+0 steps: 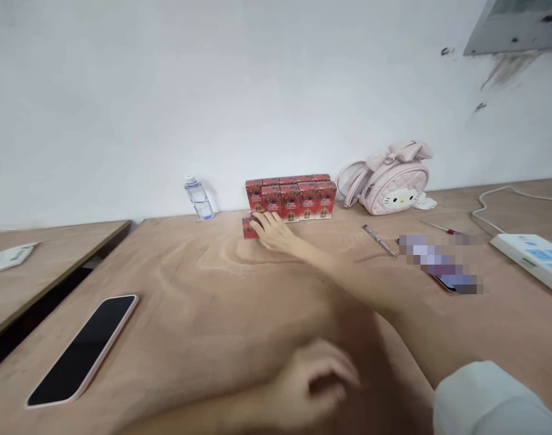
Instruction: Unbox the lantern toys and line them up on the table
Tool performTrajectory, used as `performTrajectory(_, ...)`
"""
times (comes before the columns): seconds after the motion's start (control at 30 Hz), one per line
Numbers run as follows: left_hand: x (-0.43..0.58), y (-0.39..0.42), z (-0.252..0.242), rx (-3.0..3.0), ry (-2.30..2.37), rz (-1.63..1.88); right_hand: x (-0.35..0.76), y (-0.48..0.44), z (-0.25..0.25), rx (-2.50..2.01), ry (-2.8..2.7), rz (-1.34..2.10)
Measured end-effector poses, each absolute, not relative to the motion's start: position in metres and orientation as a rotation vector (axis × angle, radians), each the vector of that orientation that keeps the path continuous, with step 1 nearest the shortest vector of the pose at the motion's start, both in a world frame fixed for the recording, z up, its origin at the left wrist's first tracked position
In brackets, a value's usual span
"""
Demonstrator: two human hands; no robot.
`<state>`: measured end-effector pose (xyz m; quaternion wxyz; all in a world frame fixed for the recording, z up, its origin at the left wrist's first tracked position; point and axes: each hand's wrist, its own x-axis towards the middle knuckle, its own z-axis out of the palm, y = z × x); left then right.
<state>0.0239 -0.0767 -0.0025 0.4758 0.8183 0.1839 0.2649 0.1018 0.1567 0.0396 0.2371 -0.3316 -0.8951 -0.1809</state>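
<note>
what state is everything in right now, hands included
Right hand, extended, palm down
Left hand, loosely curled, blurred
Front red box, partly hidden under the right hand
Rear red boxes, upright in two rows
Clear bottle, upright, cap on
Pink-edged phone, face up, screen dark
Pink bag, upright, zip unclear
Screwdriver, lying flat
Power strip, on or off unclear
Pixelated item, state unreadable

Head-worn view, above tabletop (185, 326), facing wall (212, 90)

Clear bottle (200, 200), pink cat-faced bag (396, 186), black-screened phone (83, 350), white power strip (529, 261)
</note>
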Motion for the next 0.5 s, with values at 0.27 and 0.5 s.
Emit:
performTrajectory(0.27,-0.025,0.057,-0.017,1.131,1.223,1.595,0.15,0.107,-0.004,-0.954,-1.982,0.05)
performTrajectory(0.5,-0.04,0.062,-0.001,1.232,1.181,1.392,0.163,0.081,-0.013,-0.824,-1.596,1.048)
